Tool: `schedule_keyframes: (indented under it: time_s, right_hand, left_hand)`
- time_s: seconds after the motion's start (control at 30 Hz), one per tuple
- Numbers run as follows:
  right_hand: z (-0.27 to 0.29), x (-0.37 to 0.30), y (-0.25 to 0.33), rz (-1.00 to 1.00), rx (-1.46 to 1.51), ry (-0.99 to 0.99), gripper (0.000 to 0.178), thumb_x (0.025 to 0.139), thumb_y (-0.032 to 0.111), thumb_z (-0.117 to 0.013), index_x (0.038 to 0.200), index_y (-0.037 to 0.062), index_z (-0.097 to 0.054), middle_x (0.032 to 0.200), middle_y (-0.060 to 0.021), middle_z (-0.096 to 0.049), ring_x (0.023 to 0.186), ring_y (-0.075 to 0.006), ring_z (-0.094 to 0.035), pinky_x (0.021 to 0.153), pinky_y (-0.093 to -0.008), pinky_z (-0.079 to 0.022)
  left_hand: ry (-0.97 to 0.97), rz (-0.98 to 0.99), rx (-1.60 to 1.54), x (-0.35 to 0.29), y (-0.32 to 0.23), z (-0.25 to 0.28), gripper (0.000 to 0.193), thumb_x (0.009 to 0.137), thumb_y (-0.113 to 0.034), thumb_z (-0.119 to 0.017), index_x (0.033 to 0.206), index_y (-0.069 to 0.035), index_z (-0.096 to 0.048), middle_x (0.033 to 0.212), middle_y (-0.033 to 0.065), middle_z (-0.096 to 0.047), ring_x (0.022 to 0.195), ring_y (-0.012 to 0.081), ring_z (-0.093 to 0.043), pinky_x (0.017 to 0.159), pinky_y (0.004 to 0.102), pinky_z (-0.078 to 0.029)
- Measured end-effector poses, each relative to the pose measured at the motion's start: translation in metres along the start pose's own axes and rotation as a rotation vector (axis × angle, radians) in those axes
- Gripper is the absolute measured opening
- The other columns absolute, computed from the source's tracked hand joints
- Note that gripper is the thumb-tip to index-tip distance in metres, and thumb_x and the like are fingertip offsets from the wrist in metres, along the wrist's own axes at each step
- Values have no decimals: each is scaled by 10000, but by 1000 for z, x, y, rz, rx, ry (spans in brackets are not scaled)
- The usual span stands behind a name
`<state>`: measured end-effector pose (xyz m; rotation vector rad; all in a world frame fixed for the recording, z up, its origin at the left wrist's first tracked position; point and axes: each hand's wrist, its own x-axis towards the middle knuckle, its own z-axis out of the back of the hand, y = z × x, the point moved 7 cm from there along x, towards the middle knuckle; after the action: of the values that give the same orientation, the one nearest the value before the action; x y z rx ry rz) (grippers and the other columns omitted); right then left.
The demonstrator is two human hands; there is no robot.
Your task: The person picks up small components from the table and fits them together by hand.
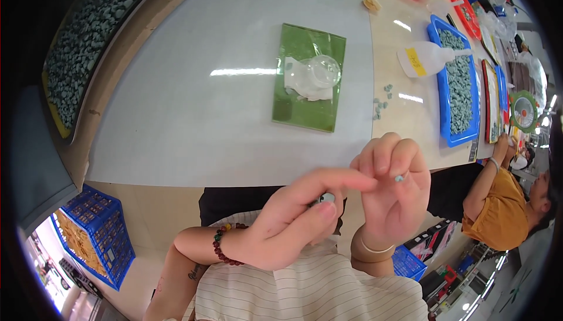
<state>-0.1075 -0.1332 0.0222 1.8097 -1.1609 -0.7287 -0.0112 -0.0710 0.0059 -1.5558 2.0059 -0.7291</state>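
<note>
My left hand (293,215), wearing a bead bracelet, is closed around a small grey-green piece (324,198), mostly hidden behind the thumb. Its index finger stretches right and meets the fingers of my right hand (394,192). That hand, with a thin bangle at the wrist, is raised palm toward me with curled fingers. A tiny turquoise stone (399,178) shows at its thumb tip. Beyond both hands, a green glass-like plate (287,110) lies on the grey table mat (193,127). On the plate are a white tissue (299,83) and a clear round dish (324,71).
To the right stand a blue tray (444,127) of green stones and a white squeeze bottle (417,60), with loose stones (381,107) nearby. A large stone-filled bin (88,45) is far left. A blue crate (114,245) stands below. A co-worker (498,215) sits at right.
</note>
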Motion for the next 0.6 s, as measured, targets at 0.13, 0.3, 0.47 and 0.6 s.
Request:
schedule_keyframes:
  time_s: [0.13,0.3,0.47,0.6]
  right_hand:
    - [8,-12,0,16,21,-11,81,822,95,-487,836,16,-484,856,-109,-495,792,-167,-463,745,-285,-378]
    - [15,-25,1,31,50,-39,91,835,118,-485,836,28,-472,891,-108,-483,830,-168,-451,760,-287,-366]
    - [23,-31,5,88,-47,-47,82,841,115,-474,833,33,-468,901,-112,-479,837,-180,-450,756,-291,-365]
    - [22,-35,15,237,-189,-30,68,834,103,-477,829,35,-471,904,-115,-485,823,-194,-461,740,-301,-387]
  left_hand:
    - [-116,-98,-53,2,6,2,216,925,-216,-428,1011,-19,-451,603,23,-489,440,50,-340,424,197,-311]
    - [105,83,-29,9,10,-7,201,901,-233,-510,908,-35,-475,690,91,-583,442,54,-407,422,192,-342]
    - [11,-30,156,14,6,-4,192,874,-214,-561,893,-30,-511,736,104,-591,447,63,-437,432,195,-367]
    - [-110,-242,160,11,8,-2,163,869,-165,-563,919,-10,-560,751,128,-585,443,64,-443,420,192,-365]
